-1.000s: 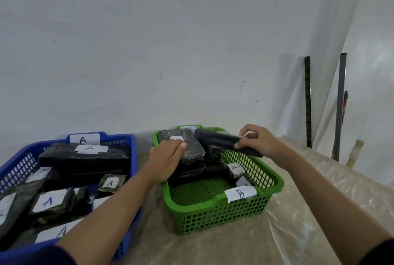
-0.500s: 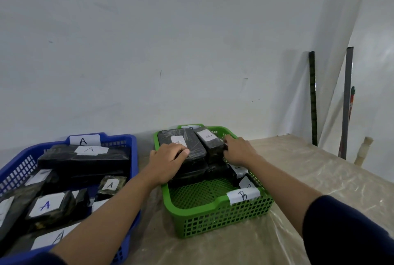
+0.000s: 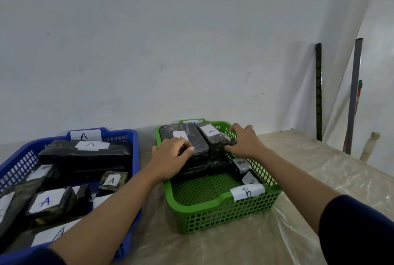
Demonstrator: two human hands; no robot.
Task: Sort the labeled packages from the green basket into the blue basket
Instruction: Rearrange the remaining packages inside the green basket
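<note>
Right hand (image 3: 245, 143) shifted right, gripping package (image 3: 215, 136); left hand (image 3: 170, 156) fingers curled (grip unclear).

black wrapped packages (image 3: 197, 147) stacked at far end of green basket (image 3: 213, 211); more, a-labeled, piled in blue basket (image 3: 132, 136) just left.

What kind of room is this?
Probably a storeroom or packing workspace: a plastic-covered table against a bare white wall, a blue plastic basket and a green plastic basket with letter labels, and poles leaning in the corner.
</note>
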